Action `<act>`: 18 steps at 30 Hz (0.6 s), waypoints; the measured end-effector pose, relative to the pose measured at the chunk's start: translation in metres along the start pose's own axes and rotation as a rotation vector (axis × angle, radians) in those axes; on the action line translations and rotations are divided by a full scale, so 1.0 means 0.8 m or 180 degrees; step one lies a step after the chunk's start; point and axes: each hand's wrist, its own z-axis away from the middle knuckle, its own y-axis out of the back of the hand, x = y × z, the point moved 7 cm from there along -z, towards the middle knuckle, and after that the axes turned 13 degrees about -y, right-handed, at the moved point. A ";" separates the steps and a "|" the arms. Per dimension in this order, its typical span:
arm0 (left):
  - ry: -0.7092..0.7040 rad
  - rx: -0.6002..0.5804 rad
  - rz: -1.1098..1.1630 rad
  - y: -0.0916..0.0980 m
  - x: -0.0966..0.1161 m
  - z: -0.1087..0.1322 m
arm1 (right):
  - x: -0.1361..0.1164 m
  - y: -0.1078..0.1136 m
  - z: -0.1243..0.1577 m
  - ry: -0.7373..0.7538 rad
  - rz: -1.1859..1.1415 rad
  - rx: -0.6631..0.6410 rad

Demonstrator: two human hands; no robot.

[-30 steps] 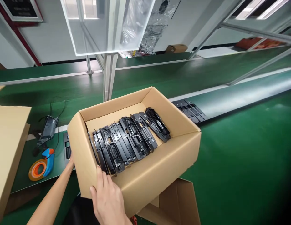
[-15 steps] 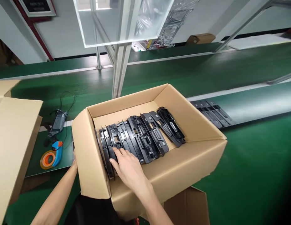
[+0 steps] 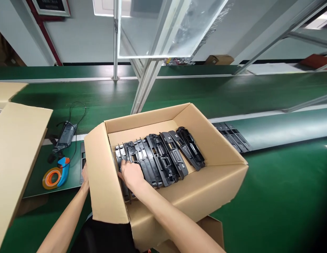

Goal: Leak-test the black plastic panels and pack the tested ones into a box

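Observation:
An open cardboard box (image 3: 184, 207) stands in front of me, tilted in view. Inside it, a row of black plastic panels (image 3: 166, 158) with rectangular cutouts stands on edge, leaning on one another. My right hand (image 3: 132, 174) reaches into the left end of the row, fingers bent around the edge of a panel there; the fingertips are partly hidden. My left hand (image 3: 85, 174) is outside the box, behind its left flap (image 3: 105, 179), beside another black panel (image 3: 82, 158). The flap covers most of its fingers, so its grip is hidden.
Left on the green bench lie a tape dispenser (image 3: 56, 175) and a dark device with a cable (image 3: 67, 135). Another carton (image 3: 18, 151) stands at far left. More black panels (image 3: 232, 137) lie right of the box. A metal post (image 3: 147, 84) rises behind it.
My right hand has shifted left along the row, its fingers curling from spread to bent around a panel at the left end. The camera view has moved slightly.

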 end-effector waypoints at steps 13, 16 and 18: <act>0.0639 0.0784 0.0088 0.025 -0.055 0.049 | 0.048 0.040 0.009 -0.0657 -0.0751 0.0106; 0.0501 0.1412 0.0360 0.060 -0.038 0.057 | 0.078 0.066 0.037 -0.0578 -0.1370 0.0467; 0.0238 0.1764 0.0568 0.086 -0.012 0.063 | 0.091 0.087 0.066 -0.0306 -0.1887 0.0813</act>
